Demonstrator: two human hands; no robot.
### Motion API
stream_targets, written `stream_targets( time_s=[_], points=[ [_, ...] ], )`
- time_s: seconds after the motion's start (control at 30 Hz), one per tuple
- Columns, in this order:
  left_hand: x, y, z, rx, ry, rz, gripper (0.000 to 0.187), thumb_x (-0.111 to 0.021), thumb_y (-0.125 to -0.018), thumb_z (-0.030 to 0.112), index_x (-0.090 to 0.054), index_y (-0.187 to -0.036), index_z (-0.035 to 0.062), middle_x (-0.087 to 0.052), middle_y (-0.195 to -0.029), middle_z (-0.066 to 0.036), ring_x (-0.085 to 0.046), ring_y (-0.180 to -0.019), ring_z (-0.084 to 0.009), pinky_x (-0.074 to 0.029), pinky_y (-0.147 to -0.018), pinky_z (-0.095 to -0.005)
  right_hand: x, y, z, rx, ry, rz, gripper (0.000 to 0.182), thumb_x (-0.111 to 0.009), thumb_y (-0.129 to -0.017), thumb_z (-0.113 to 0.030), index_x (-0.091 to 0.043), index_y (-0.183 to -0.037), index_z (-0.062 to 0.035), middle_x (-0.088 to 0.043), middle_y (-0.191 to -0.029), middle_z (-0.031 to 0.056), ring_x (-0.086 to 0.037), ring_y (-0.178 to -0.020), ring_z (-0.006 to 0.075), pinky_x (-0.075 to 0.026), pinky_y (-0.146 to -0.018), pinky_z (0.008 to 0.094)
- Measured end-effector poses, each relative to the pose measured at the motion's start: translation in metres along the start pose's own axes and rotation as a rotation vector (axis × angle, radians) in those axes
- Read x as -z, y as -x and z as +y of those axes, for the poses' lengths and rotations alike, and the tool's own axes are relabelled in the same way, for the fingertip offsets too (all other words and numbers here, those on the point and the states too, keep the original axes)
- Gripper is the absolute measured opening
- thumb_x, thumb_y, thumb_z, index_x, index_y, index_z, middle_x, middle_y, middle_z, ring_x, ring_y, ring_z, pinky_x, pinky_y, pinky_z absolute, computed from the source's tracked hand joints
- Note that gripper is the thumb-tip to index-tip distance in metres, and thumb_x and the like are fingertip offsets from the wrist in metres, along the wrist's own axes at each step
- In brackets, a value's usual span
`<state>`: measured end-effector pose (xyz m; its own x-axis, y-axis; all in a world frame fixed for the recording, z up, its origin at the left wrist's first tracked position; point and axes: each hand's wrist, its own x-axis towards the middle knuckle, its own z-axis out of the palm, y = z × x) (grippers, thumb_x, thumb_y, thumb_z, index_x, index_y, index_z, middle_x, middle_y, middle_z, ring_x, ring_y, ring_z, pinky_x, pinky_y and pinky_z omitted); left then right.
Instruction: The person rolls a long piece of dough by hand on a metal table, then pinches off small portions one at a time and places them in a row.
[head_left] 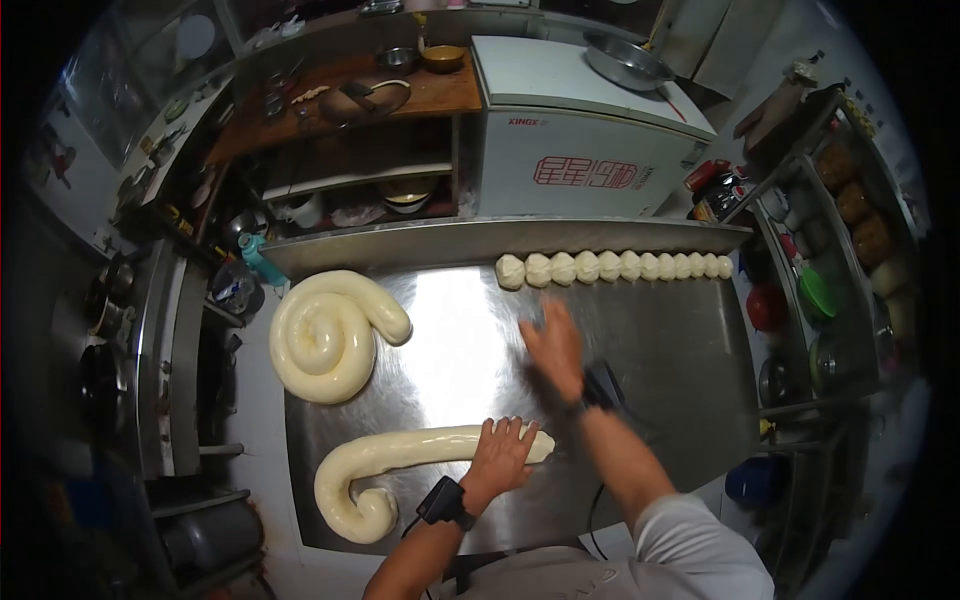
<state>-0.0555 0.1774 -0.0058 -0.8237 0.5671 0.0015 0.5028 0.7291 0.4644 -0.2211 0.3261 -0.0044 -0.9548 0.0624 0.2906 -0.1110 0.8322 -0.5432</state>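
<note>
My left hand (pixel 497 462) lies over a thick, glossy rope of dough (pixel 410 449), its fingers curled across it close to the cut right end. At its left the rope bends round into a hook on the steel table. Above the table, my right hand (pixel 554 345) is stretched forward with fingers apart and nothing in them, slightly blurred. Just beyond it, a row of dough pieces (pixel 587 267) runs along the back edge, larger at the left than at the right. A second dough rope (pixel 300 375), coiled in a spiral, rests at the back left.
A raised metal ledge (pixel 430 241) borders the steel table (pixel 680 370) at the back. Behind it stand a white chest freezer (pixel 585 160) and a wooden counter (pixel 440 97). Shelves (pixel 845 330) flank the right side. A turquoise bottle (pixel 259 258) stands beyond the left corner.
</note>
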Motion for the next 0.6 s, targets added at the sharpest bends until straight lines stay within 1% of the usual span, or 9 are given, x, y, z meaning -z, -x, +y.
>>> stream_targets(
  time_s=[0.07,0.13,0.2,0.27,0.33,0.4,0.47,0.53,0.6],
  points=[
    [-0.002,-0.002,-0.004,-0.024,-0.050,-0.048,0.073,-0.084,-0.073,0.032,-0.059,-0.136,0.0060,-0.060,-0.122,-0.016,-0.055,-0.115,-0.0338,-0.040,-0.097,-0.0495,0.031,0.069,0.011,-0.348,-0.262,-0.319,0.042,-0.070,-0.091,-0.028,-0.070,-0.115,0.0055,-0.071,-0.112,0.0266,-0.070,-0.102,0.0403,-0.056,-0.089,0.0432],
    [-0.002,-0.006,-0.008,-0.059,-0.070,-0.072,0.064,-0.083,-0.075,0.032,-0.061,-0.130,0.0068,-0.061,-0.114,-0.014,-0.057,-0.107,-0.0317,-0.042,-0.088,-0.0480,0.029,0.145,0.033,-0.367,-0.368,-0.292,0.040,-0.069,-0.093,-0.026,-0.070,-0.116,0.0059,-0.074,-0.107,0.0227,-0.073,-0.095,0.0335,-0.057,-0.086,0.0390],
    [-0.003,-0.005,-0.011,-0.074,-0.030,-0.063,0.061,-0.083,-0.075,0.029,-0.061,-0.127,0.0059,-0.062,-0.112,-0.012,-0.057,-0.106,-0.0298,-0.042,-0.088,-0.0464,0.033,0.188,0.031,-0.588,-0.638,-0.374,0.037,-0.068,-0.097,-0.023,-0.069,-0.124,0.0033,-0.073,-0.114,0.0135,-0.069,-0.098,0.0173,-0.056,-0.080,0.0324],
    [-0.004,-0.005,-0.015,-0.089,0.009,-0.055,0.058,-0.084,-0.075,0.027,-0.060,-0.124,0.0051,-0.062,-0.110,-0.011,-0.058,-0.105,-0.0279,-0.042,-0.088,-0.0449,0.029,0.197,0.036,-0.633,-0.808,-0.379,0.038,-0.067,-0.098,-0.023,-0.068,-0.125,0.0034,-0.071,-0.113,0.0119,-0.069,-0.097,0.0173,-0.057,-0.079,0.0310],
    [-0.003,0.002,-0.015,-0.117,0.079,0.001,0.065,-0.083,-0.077,0.026,-0.058,-0.132,0.0030,-0.061,-0.108,-0.011,-0.058,-0.104,-0.0274,-0.042,-0.089,-0.0421,0.036,0.201,0.025,-0.684,-0.979,-0.389,0.038,-0.066,-0.098,-0.023,-0.067,-0.125,0.0034,-0.070,-0.113,0.0104,-0.069,-0.095,0.0173,-0.058,-0.078,0.0296],
    [0.000,0.008,-0.013,-0.137,0.109,0.063,0.071,-0.084,-0.077,0.026,-0.055,-0.137,0.0016,-0.061,-0.107,-0.011,-0.058,-0.103,-0.0276,-0.042,-0.090,-0.0420,0.040,0.187,0.015,-0.925,-1.248,-0.502,0.032,-0.065,-0.100,-0.023,-0.067,-0.120,0.0011,-0.067,-0.110,0.0094,-0.068,-0.091,0.0159,-0.059,-0.076,0.0289],
    [0.005,0.009,-0.009,-0.114,0.138,0.084,0.089,-0.085,-0.075,0.028,-0.046,-0.148,-0.0027,-0.063,-0.106,-0.011,-0.058,-0.101,-0.0285,-0.043,-0.092,-0.0419,0.033,0.182,0.010,-0.935,-1.292,-0.537,0.028,-0.064,-0.100,-0.024,-0.067,-0.115,-0.0003,-0.067,-0.107,0.0080,-0.068,-0.089,0.0153,-0.060,-0.073,0.0295],
    [0.005,0.014,-0.008,-0.124,0.156,0.135,0.090,-0.086,-0.075,0.030,-0.046,-0.149,-0.0032,-0.064,-0.105,-0.012,-0.059,-0.100,-0.0285,-0.043,-0.091,-0.0418,0.026,0.185,0.004,-0.963,-1.331,-0.590,0.025,-0.063,-0.101,-0.024,-0.067,-0.110,-0.0017,-0.067,-0.104,0.0067,-0.068,-0.087,0.0148,-0.060,-0.071,0.0300],
    [0.004,0.017,-0.009,-0.142,0.130,0.189,0.094,-0.085,-0.073,0.031,-0.044,-0.150,-0.0044,-0.066,-0.103,-0.013,-0.060,-0.098,-0.0289,-0.044,-0.090,-0.0422,0.017,0.185,-0.002,-0.976,-1.288,-0.468,0.021,-0.064,-0.101,-0.025,-0.067,-0.103,-0.0035,-0.067,-0.097,0.0056,-0.067,-0.084,0.0146,-0.059,-0.066,0.0312]
  ],
)
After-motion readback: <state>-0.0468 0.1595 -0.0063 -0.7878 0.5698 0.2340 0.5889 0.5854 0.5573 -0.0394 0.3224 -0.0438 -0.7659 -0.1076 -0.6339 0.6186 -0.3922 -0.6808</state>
